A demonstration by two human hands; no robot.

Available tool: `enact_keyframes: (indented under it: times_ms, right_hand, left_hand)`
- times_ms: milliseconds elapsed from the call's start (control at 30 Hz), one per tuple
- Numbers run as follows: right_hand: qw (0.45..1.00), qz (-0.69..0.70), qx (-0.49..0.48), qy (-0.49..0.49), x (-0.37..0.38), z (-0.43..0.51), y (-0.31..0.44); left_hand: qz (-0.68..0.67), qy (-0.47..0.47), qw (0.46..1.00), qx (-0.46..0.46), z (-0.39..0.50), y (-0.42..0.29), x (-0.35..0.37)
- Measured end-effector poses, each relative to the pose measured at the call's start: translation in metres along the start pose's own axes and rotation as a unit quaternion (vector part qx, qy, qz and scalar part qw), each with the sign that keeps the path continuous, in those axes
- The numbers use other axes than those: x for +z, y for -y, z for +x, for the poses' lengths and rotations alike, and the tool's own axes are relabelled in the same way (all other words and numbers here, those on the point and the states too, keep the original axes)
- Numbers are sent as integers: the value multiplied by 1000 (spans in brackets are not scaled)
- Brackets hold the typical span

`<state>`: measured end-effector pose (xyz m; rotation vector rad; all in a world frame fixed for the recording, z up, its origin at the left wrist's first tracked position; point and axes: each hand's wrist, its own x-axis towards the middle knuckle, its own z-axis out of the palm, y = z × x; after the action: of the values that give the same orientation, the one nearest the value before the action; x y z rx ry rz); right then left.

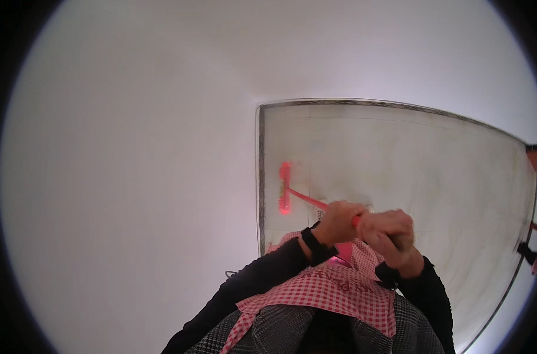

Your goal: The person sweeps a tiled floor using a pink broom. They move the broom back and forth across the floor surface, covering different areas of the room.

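My left hand [339, 221] is closed round the red handle of a broom [308, 198], lower on the shaft. Just to its right, my right hand [388, 230] grips the same handle near its upper end. The red broom head [285, 188], with bristles along its left side, is over the pale floor close to the dark baseboard on the left. A red-and-white checked apron [308, 290] hangs below my hands. My shoes are mostly hidden behind the hands and handle.
White walls [118, 177] rise to the left and beyond the floor [361, 155], meeting in a corner. A dark baseboard [262, 177] edges the floor. At the far right, part of a person [527, 254] and dark objects are partly cut off.
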<state>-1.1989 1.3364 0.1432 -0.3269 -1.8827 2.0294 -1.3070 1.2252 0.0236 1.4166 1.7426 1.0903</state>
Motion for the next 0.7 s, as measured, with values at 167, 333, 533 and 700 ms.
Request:
enact_keyframes:
  times_ms: [167,333,533,700]
  right_hand:
    - [995,96,18,27,55,55,-74]
    - [992,-91,58,-60,33,74,-33]
    - [990,-120,-55,-43,28,48,33]
    - [992,-103,-26,-74,31,60,33]
  left_hand:
    - [4,-33,998,-59,-24,96,-47]
    - [-26,-134,988,75,39,88,-29]
    - [-118,-76,980,138,57,3,-19]
    - [-25,-59,993,98,52,9,-47]
